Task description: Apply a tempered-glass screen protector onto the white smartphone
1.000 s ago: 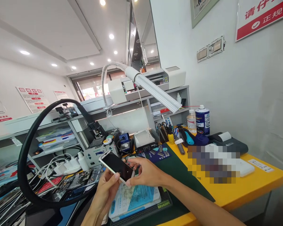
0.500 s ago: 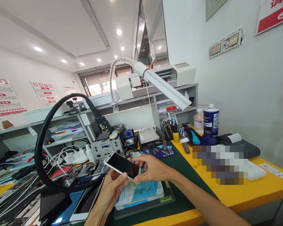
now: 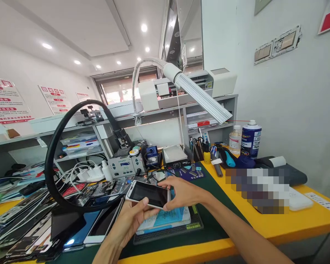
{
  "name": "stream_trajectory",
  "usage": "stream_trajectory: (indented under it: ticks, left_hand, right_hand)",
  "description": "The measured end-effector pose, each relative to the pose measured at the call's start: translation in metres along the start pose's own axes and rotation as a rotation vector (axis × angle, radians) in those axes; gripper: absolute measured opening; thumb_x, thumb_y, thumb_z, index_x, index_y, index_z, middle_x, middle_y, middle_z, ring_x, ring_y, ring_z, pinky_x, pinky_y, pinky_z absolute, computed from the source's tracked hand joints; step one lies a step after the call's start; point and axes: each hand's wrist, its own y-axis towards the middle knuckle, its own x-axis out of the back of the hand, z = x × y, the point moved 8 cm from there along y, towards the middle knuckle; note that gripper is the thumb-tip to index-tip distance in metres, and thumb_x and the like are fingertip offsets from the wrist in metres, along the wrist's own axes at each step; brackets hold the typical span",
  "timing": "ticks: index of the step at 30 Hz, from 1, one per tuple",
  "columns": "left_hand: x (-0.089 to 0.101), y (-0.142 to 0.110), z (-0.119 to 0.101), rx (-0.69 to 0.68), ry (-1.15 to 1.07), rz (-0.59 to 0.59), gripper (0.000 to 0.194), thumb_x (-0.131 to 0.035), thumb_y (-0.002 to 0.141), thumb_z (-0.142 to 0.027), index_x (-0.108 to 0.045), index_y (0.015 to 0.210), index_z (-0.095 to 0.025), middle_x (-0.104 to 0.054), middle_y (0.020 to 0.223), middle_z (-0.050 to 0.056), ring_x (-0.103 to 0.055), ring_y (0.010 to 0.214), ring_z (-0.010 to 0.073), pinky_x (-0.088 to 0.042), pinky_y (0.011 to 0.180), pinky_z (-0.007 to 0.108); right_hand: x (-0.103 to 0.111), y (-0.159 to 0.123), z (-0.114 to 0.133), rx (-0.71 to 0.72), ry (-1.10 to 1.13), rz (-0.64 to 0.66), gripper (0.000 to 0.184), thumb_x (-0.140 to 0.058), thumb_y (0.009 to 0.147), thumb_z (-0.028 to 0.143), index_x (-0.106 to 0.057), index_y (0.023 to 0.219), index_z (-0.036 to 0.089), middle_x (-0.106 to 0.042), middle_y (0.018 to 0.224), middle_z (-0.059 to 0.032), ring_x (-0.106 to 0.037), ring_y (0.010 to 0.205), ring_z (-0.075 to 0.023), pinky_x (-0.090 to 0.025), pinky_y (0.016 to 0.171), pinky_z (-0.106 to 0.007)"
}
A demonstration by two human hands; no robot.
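Observation:
A white-framed smartphone (image 3: 150,193) with a dark screen is held face up, tilted slightly, above the bench. My left hand (image 3: 134,214) grips its lower left edge, thumb on the front glass and fingers underneath. At the phone's right end, my right hand (image 3: 181,192) pinches it between thumb and fingers. Beneath the phone lies a blue and white packet (image 3: 167,220), partly covered by the hands. The packet rests on a dark textured pad (image 3: 181,231), itself on a green mat (image 3: 217,216).
To the left, a black hot-air hose (image 3: 51,161) loops over several phones and a white tablet (image 3: 93,239). Behind stand a rework station (image 3: 123,167) and a flat heating unit (image 3: 176,163). A white lamp (image 3: 203,97) hangs overhead. On the right is a blue spray can (image 3: 251,139).
The phone has turned flatter and more level, and both hands have shifted with it, still gripping. The camera view has tilted slightly and moved a little left.

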Motion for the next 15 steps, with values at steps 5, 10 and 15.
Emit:
stream_trajectory:
  ticks: [5, 10, 15]
  left_hand:
    - [0.009, -0.003, -0.007, 0.083, -0.111, -0.014, 0.041, -0.061, 0.096, -0.033, -0.059, 0.131, -0.012, -0.073, 0.118, 0.019, -0.070, 0.110, 0.0342, -0.060, 0.091, 0.049]
    - [0.037, -0.006, -0.025, 0.102, -0.016, -0.198, 0.039, -0.050, 0.099, -0.039, -0.068, 0.113, -0.007, -0.073, 0.110, 0.019, -0.072, 0.095, 0.0313, -0.065, 0.076, 0.047]
    - [0.056, -0.005, -0.027, 0.156, 0.149, -0.257, 0.047, -0.050, 0.096, -0.050, -0.071, 0.100, -0.008, -0.069, 0.090, 0.014, -0.067, 0.072, 0.0245, -0.063, 0.053, 0.038]
  right_hand:
    - [0.002, -0.003, 0.005, 0.000, -0.050, 0.032, 0.091, -0.084, 0.063, 0.047, -0.054, 0.144, 0.016, -0.059, 0.127, -0.0155, -0.058, 0.111, -0.0319, -0.049, 0.083, -0.034]
    - [0.003, -0.006, 0.005, -0.013, -0.108, 0.053, 0.089, -0.081, 0.066, 0.047, -0.053, 0.145, 0.017, -0.059, 0.130, -0.0161, -0.057, 0.114, -0.0326, -0.048, 0.085, -0.034]
    - [0.001, -0.007, 0.005, -0.008, -0.141, 0.074, 0.088, -0.079, 0.068, 0.047, -0.052, 0.146, 0.016, -0.058, 0.132, -0.0162, -0.055, 0.118, -0.0348, -0.047, 0.088, -0.037]
